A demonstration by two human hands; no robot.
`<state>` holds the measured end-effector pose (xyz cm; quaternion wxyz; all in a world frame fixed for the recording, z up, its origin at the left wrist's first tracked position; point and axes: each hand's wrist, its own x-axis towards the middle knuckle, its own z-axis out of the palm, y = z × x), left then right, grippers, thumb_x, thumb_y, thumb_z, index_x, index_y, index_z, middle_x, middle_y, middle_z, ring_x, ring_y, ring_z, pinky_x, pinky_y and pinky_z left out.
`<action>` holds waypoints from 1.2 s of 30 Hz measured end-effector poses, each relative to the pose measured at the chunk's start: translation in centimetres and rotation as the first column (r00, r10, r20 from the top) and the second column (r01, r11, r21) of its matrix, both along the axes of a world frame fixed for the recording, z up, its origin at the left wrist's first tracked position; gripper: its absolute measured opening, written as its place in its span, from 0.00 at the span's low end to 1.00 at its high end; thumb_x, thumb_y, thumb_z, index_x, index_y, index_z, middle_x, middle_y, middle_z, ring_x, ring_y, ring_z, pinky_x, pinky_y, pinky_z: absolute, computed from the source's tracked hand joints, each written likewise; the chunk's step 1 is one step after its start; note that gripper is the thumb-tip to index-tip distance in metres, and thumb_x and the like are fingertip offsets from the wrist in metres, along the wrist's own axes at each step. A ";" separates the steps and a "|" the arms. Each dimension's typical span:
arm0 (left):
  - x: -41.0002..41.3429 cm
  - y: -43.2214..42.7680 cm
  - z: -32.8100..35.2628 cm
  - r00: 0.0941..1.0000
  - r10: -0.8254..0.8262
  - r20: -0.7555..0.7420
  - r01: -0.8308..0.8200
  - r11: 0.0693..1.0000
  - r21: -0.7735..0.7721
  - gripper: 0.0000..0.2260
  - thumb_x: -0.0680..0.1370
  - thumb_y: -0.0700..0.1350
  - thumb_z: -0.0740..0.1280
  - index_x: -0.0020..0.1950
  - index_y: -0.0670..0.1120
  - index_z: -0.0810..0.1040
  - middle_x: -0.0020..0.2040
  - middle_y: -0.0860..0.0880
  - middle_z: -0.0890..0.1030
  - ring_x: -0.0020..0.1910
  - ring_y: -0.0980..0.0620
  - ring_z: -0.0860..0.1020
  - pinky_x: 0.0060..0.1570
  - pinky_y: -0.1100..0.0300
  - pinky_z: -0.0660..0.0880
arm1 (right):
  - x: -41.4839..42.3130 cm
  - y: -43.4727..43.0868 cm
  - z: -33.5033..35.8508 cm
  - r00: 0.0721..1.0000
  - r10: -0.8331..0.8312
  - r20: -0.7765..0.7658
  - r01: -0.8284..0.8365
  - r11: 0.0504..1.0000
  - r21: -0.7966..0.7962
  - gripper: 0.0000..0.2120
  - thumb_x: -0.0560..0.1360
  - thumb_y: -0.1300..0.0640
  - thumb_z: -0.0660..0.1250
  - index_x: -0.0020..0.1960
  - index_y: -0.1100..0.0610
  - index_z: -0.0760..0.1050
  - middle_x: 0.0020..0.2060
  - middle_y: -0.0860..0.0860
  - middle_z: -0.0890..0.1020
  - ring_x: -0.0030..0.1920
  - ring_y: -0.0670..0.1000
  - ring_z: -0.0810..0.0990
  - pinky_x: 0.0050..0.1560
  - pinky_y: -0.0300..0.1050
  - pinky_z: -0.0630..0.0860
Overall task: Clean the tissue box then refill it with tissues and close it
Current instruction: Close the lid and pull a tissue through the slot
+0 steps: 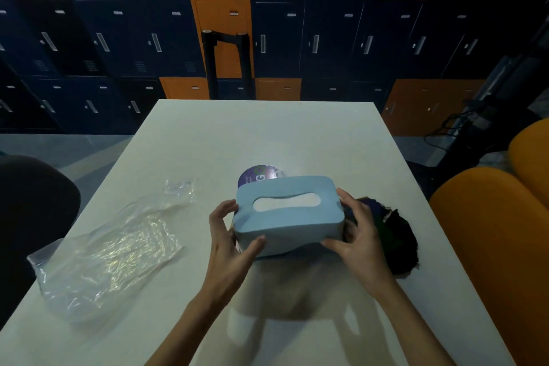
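A light blue tissue box with a rounded slot on top is held a little above the white table. White tissue shows through the slot. My left hand grips the box's left end, thumb on the front face. My right hand grips its right end, fingers curled round the side and lower front edge. A dark cloth lies on the table just right of the box, partly hidden by my right hand.
A crumpled clear plastic wrapper lies on the table's left side. A round purple-labelled item sits behind the box, mostly hidden. Orange chairs stand at the right, a dark chair at the left. Lockers line the back.
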<state>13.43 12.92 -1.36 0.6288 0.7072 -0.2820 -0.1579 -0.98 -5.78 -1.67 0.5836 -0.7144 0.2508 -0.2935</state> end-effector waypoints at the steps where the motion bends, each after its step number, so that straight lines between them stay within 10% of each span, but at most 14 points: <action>1: -0.2 0.1 -0.2 1.000 0.003 0.026 -0.004 0.999 0.042 0.33 0.67 0.58 0.71 0.67 0.61 0.59 0.66 0.60 0.64 0.62 0.53 0.74 0.56 0.60 0.76 | -0.3 0.2 -0.3 1.000 0.001 -0.014 -0.001 1.000 -0.009 0.43 0.64 0.76 0.74 0.69 0.43 0.67 0.62 0.47 0.69 0.65 0.50 0.74 0.63 0.51 0.75; 7: 0.6 -0.2 0.4 0.989 0.022 0.143 -0.040 0.991 0.128 0.18 0.73 0.59 0.67 0.61 0.57 0.72 0.61 0.56 0.65 0.60 0.70 0.68 0.57 0.76 0.67 | -0.7 0.0 1.2 0.987 -0.036 -0.155 0.019 0.994 -0.110 0.31 0.65 0.63 0.70 0.62 0.39 0.70 0.57 0.51 0.71 0.58 0.48 0.76 0.62 0.51 0.74; 12: 2.6 -2.4 2.9 0.959 -0.006 0.283 -0.051 0.980 0.191 0.09 0.79 0.45 0.66 0.58 0.45 0.76 0.60 0.46 0.67 0.54 0.61 0.70 0.49 0.83 0.64 | 1.4 -0.4 5.1 0.953 -0.019 -0.303 -0.115 0.902 -0.417 0.16 0.73 0.61 0.70 0.60 0.50 0.77 0.57 0.49 0.69 0.55 0.43 0.71 0.58 0.24 0.63; 17: 5.0 -6.4 4.6 0.907 -0.102 0.410 -0.020 0.959 0.283 0.07 0.80 0.42 0.63 0.55 0.44 0.78 0.57 0.46 0.74 0.52 0.54 0.73 0.49 0.73 0.67 | 4.7 0.2 5.7 0.841 -0.033 -0.539 -0.350 0.728 -0.590 0.10 0.77 0.51 0.64 0.57 0.51 0.78 0.65 0.53 0.68 0.63 0.54 0.70 0.64 0.52 0.68; 21: 6.0 -7.8 2.5 0.906 -0.142 0.398 -0.054 0.896 0.442 0.09 0.81 0.44 0.58 0.53 0.45 0.78 0.54 0.46 0.79 0.53 0.45 0.76 0.50 0.52 0.72 | 5.1 1.3 5.1 0.808 -0.119 -0.577 -0.388 0.630 -0.673 0.12 0.79 0.51 0.61 0.56 0.53 0.79 0.67 0.57 0.68 0.63 0.59 0.71 0.60 0.55 0.69; 36: 6.2 -7.9 1.3 0.888 -0.139 0.438 -0.098 0.874 0.477 0.13 0.82 0.47 0.54 0.52 0.45 0.77 0.47 0.46 0.78 0.49 0.45 0.73 0.40 0.55 0.66 | 5.7 1.9 4.5 0.740 -0.172 -0.650 -0.401 0.663 -0.632 0.15 0.79 0.48 0.55 0.53 0.55 0.77 0.66 0.53 0.61 0.66 0.55 0.61 0.66 0.52 0.58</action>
